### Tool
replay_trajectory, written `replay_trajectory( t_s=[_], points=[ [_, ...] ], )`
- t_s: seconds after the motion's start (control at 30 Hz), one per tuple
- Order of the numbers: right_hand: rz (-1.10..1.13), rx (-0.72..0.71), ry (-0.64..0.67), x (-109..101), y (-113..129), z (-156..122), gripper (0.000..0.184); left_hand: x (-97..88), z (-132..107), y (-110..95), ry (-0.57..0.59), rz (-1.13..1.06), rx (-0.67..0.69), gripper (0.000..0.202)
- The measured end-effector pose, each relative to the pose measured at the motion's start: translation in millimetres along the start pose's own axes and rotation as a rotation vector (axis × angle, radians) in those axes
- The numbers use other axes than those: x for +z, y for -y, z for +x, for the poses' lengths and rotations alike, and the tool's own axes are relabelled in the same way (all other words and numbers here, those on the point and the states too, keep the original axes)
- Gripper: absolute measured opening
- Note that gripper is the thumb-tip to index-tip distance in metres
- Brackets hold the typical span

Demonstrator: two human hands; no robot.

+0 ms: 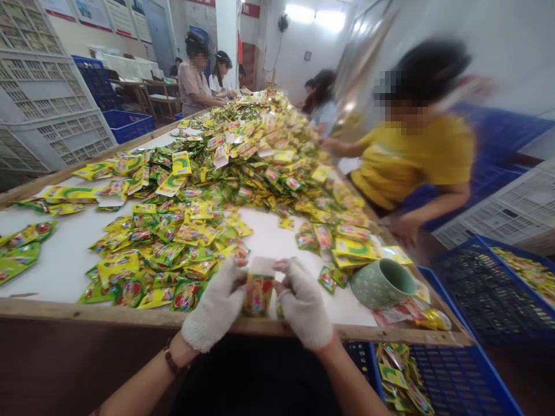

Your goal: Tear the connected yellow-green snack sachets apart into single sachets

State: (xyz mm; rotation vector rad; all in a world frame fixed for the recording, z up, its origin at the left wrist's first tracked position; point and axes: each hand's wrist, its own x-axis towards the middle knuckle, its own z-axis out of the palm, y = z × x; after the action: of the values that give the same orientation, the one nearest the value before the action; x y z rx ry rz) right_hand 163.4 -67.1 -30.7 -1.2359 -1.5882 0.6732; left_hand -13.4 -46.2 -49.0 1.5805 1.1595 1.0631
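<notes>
Between my hands, at the table's front edge, a small printed carton (259, 294) stands upright with a white flap raised at its top. My left hand (217, 306), in a white knit glove with bare fingertips, grips its left side. My right hand (304, 303), gloved the same way, has curled fingers at the carton's right edge and flap. Just left of my left hand lies a heap of green and yellow sachets (160, 254). Beyond my right hand are a few loose sachets (328, 278) and yellow cartons (355, 249).
A green patterned cup (368, 286) lies tilted at the right corner, beside a red wrapper (399, 312). A large sachet pile (243, 167) runs down the wooden-edged table (130, 316). Blue crates (459, 370) stand below right. Co-workers sit along both sides, one in a yellow shirt (416, 159).
</notes>
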Motion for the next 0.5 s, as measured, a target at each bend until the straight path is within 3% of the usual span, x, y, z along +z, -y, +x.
replay_trajectory(
  t_s=[0.07, 0.13, 0.3, 0.4, 0.5],
  points=[
    [0.053, 0.095, -0.074, 6.7, -7.2, -6.3, 0.021, -2.8, -2.4, 3.1, 0.052, -0.09, -0.032, 0.03],
    [0.124, 0.166, -0.061, 11.0, -13.2, -10.5, 0.018, -4.8, -3.5, 4.1, 0.089, -0.057, -0.013, 0.027],
    [0.089, 0.11, -0.034, 10.6, -15.7, -7.8, 0.012, -10.4, 5.6, -3.4, 0.094, 0.104, 0.077, 0.018],
    [0.019, 0.053, 0.012, 8.1, -12.9, -1.9, 0.01, -10.6, 17.7, -12.0, 0.113, -0.036, 0.019, 0.014],
    [0.075, 0.105, 0.006, 6.5, -11.4, 1.4, 0.016, -8.2, 26.6, -16.2, 0.177, -0.281, -0.08, 0.029]
  ],
)
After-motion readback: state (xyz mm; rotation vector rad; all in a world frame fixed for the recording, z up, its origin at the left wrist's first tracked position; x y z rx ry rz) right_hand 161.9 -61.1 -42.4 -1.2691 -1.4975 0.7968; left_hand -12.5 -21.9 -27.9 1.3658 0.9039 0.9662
